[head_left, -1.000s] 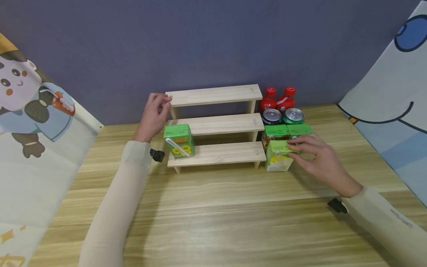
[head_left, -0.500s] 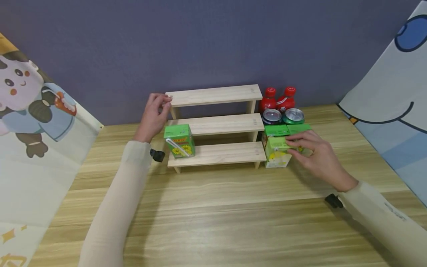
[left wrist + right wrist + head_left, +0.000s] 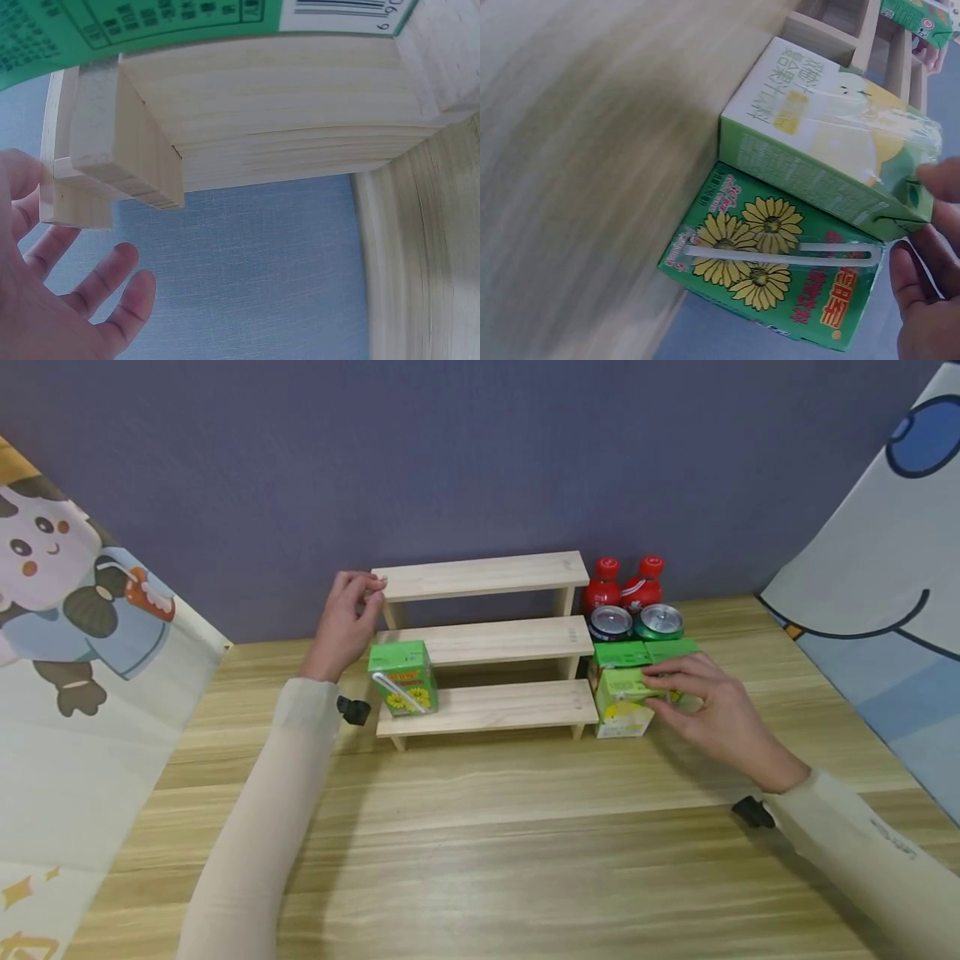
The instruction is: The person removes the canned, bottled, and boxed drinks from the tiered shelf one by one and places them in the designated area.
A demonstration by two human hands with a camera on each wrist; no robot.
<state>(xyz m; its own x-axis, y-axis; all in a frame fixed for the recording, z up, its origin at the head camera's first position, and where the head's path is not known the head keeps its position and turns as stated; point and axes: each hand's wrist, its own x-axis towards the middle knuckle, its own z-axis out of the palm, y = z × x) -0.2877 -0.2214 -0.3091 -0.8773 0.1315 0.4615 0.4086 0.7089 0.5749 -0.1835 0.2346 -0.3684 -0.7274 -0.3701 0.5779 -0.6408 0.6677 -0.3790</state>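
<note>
1. A cartoon banner hangs at the far left, cut off by the frame edge, so its figure shows only in part.
2. The left hand rests at the left end of the rack. Its fingers curl loosely by the top shelf's corner. It looks placed there to steady the rack. The left wrist view shows the fingers spread and relaxed beside the wood, holding nothing.
3. A green carton stands upright on the left end of the lowest shelf, straw side facing forward. The left wrist view catches only its printed underside and barcode.
4. The other two shelves carry nothing visible; what lies under and behind them is hidden.
5. The pale carton stands on the table, touching the rack's right end. This is the thing in hand.
6. The right hand holds that pale carton from the right, fingertips on its top edge, narrow and pinching, likely to lift it clear of its neighbours.
7. Behind it sit two more green cartons, packed close; the hand covers part of them. The right wrist view shows one, with sunflowers, pressed against the pale carton.
8. Further back are two cans and two red bottles, labels too small to read.
9. A blue-and-white banner is cut off at the right.
</note>
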